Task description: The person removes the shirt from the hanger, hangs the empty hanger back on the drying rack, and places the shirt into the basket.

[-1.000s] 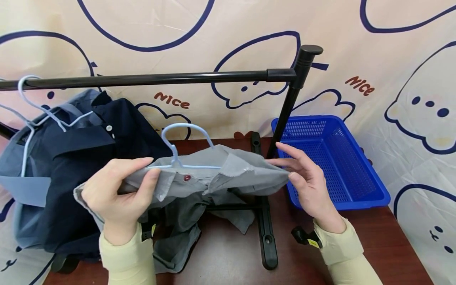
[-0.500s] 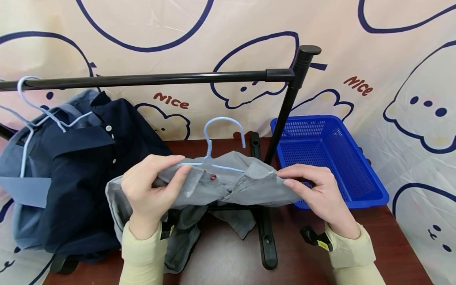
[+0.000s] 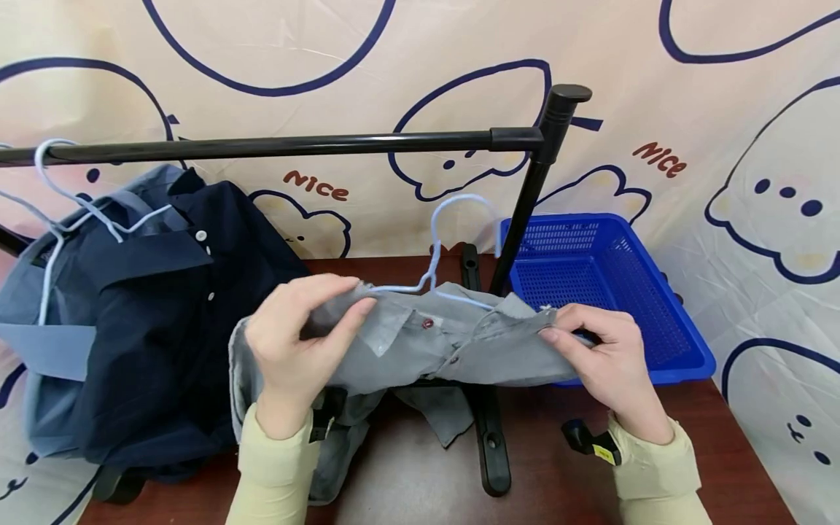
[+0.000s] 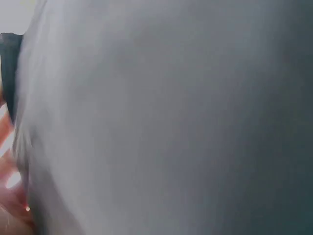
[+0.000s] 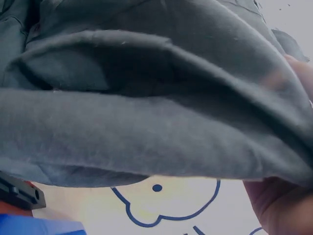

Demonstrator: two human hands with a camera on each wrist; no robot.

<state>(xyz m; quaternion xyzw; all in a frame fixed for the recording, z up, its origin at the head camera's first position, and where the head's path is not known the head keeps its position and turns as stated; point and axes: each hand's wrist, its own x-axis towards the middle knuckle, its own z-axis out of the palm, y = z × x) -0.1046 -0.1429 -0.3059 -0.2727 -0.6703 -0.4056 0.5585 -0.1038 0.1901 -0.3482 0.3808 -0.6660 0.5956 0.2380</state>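
Note:
Between the two hands stretches a grey shirt (image 3: 394, 357) with a dark red button at its collar. A light blue hanger (image 3: 434, 251) sits inside its neck, the hook standing up above the cloth. My left hand (image 3: 295, 343) pinches the shirt's shoulder and the hanger's arm between thumb and fingers. At the other side my right hand (image 3: 604, 350) pinches the collar or shoulder cloth. Grey cloth (image 4: 146, 117) fills the left wrist view, blurred. In the right wrist view, folds of the shirt (image 5: 146, 132) hide most of the hand.
A black rack bar (image 3: 295, 144) runs behind the hands, ending at a post (image 3: 541, 160) on the right. Navy and blue shirts (image 3: 157, 328) hang from it at left on light blue hangers. Behind the right hand stands a blue basket (image 3: 610, 292) on the brown table (image 3: 420, 467).
Both hands have moved right with the shirt and hanger, and the hook has shifted right too. My right hand, first with spread fingers at the cloth's edge, now pinches it.

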